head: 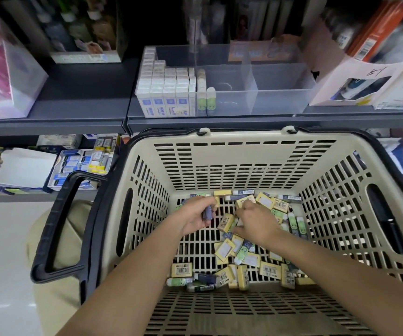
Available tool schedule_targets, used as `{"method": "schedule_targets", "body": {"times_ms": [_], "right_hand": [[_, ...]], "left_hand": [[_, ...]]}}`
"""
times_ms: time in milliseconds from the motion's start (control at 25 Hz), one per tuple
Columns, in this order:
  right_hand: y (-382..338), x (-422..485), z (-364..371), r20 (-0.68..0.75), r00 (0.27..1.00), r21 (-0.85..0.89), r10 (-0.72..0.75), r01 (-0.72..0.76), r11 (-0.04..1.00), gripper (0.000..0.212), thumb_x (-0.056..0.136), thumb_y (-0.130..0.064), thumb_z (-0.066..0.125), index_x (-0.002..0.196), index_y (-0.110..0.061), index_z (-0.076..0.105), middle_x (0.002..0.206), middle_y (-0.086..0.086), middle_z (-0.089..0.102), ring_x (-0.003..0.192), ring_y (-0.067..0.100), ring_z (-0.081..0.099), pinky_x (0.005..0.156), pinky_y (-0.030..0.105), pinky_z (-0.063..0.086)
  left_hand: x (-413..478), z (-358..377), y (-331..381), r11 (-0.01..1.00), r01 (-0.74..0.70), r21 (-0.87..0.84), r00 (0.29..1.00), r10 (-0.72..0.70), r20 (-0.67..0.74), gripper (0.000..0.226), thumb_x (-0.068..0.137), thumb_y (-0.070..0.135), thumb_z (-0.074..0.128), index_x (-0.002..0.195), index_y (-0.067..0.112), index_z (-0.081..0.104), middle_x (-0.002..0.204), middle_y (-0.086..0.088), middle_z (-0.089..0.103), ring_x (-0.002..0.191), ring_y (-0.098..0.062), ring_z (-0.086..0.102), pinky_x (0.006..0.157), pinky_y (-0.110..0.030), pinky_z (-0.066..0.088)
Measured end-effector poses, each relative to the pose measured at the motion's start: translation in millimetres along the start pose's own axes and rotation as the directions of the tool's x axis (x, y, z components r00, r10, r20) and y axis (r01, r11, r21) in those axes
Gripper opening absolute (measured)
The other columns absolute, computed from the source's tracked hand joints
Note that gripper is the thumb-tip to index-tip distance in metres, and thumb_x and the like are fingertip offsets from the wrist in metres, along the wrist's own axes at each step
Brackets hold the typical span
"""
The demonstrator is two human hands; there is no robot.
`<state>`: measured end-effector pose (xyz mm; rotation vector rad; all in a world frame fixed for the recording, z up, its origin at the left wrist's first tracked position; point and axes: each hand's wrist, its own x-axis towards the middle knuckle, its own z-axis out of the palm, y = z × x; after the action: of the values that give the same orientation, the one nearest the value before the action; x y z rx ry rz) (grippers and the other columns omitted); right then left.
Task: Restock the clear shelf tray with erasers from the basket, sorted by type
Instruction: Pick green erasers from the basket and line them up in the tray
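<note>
Grey metal shelving [79,93] fills the upper half of the view, stocked with blurred boxes and packets. Below it, close to the camera, sits a large cream plastic basket [244,163] with slotted walls, a black rim and black handles, one handle [57,229] folded out to the left. On the shelf just above the basket's far edge stands the clear shelf tray [280,93], a see-through plastic box split by clear dividers. Its left section is packed with upright white erasers with blue labels [164,93], a short row of green-sleeved erasers [206,98] stands just right of them, and the right-hand sections look bare. Loose erasers [244,265] lie scattered across the basket floor: flat yellow-sleeved ones with barcodes, rounded white ones in pale green sleeves, and a few in dark navy sleeves. Both bare forearms reach down into the basket. The left hand [195,214] is curled closed around a dark navy-sleeved eraser [207,212], held upright. The right hand [253,221] rests palm-down on the pile, fingers bent over yellow erasers; whether it actually grips one cannot be told.
</note>
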<state>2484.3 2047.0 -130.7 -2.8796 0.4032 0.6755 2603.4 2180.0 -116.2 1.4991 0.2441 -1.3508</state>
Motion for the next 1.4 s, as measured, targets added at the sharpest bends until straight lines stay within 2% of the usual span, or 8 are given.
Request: {"method": "schedule_targets", "body": {"times_ms": [120,240,400,760,960,1160,1280,1400], "right_hand": [[-5,0,11,-0.048,0.999,-0.014,0.009,-0.010,1.000,0.047,0.085,-0.049,0.057,0.118,-0.015,0.057,0.113,0.006,0.046,0.106,0.026,0.050,0.089,0.035,0.041],[-3,-1,8,-0.066,0.997,0.246,0.048,-0.030,0.969,0.036,0.081,-0.040,0.065,0.109,-0.019,0.056,0.106,0.001,0.051,0.101,0.022,0.052,0.086,0.033,0.041],[4,2,-15,-0.008,0.997,0.697,0.073,-0.047,0.715,0.011,0.084,-0.020,0.067,0.087,-0.021,0.056,0.081,-0.002,0.064,0.077,0.016,0.061,0.071,0.027,0.049],[20,-10,-51,0.043,0.997,0.893,0.068,-0.069,0.445,0.003,0.085,-0.018,0.066,0.088,-0.017,0.065,0.075,-0.003,0.067,0.067,0.004,0.062,0.065,0.015,0.048],[44,-19,-39,0.293,0.934,0.434,0.206,-0.322,0.842,0.028,0.092,-0.020,0.054,0.091,0.003,0.071,0.086,0.013,0.072,0.069,0.019,0.065,0.075,0.029,0.055],[19,-16,-31,0.259,0.966,0.695,0.012,-0.196,0.692,0.020,0.091,-0.006,0.053,0.104,-0.003,0.067,0.092,0.009,0.069,0.068,0.008,0.062,0.066,0.019,0.051],[22,-16,-24,0.210,0.978,0.378,-0.011,-0.070,0.923,0.022,0.088,-0.020,0.059,0.107,-0.012,0.067,0.108,0.002,0.067,0.092,0.017,0.063,0.080,0.029,0.052],[25,-24,-13,0.319,0.942,0.193,-0.108,0.047,0.980,0.040,0.084,-0.030,0.066,0.121,-0.019,0.057,0.117,0.000,0.057,0.105,0.020,0.055,0.085,0.035,0.049]], "left_hand": [[-2,4,-4,0.994,0.029,0.102,0.999,-0.032,0.034,0.008,0.086,0.007,0.061,0.090,0.006,0.055,0.059,-0.002,0.054,0.056,-0.011,0.049,0.050,-0.020,0.035],[-3,7,-5,0.993,0.027,0.117,0.998,-0.034,0.059,0.003,0.087,0.005,0.058,0.088,0.006,0.060,0.074,-0.006,0.063,0.061,-0.011,0.057,0.049,-0.018,0.041],[-3,6,-1,0.995,-0.009,0.104,0.999,0.003,0.054,0.014,0.089,0.004,0.056,0.099,0.010,0.062,0.090,-0.006,0.066,0.072,-0.011,0.060,0.055,-0.020,0.043],[-9,20,-2,0.977,0.007,0.215,0.966,-0.062,0.252,0.021,0.081,0.017,0.070,0.099,0.017,0.059,0.083,0.001,0.073,0.080,-0.013,0.065,0.055,-0.022,0.049],[-7,14,0,0.994,-0.002,0.113,0.991,-0.013,0.130,0.024,0.080,0.013,0.071,0.099,0.017,0.058,0.083,-0.002,0.071,0.081,-0.015,0.064,0.056,-0.025,0.053],[-7,8,-4,0.992,-0.003,0.124,0.995,-0.010,0.099,0.023,0.081,0.015,0.071,0.099,0.014,0.058,0.088,-0.004,0.069,0.078,-0.014,0.063,0.051,-0.023,0.051],[-6,7,-2,0.998,-0.013,0.060,0.993,0.006,0.117,0.024,0.078,0.014,0.073,0.098,0.014,0.059,0.084,-0.005,0.069,0.071,-0.013,0.063,0.052,-0.023,0.051],[-8,6,-2,0.998,-0.016,0.065,0.993,0.008,0.114,0.024,0.076,0.011,0.075,0.093,0.015,0.058,0.077,-0.003,0.066,0.065,-0.011,0.062,0.054,-0.023,0.052]]}}
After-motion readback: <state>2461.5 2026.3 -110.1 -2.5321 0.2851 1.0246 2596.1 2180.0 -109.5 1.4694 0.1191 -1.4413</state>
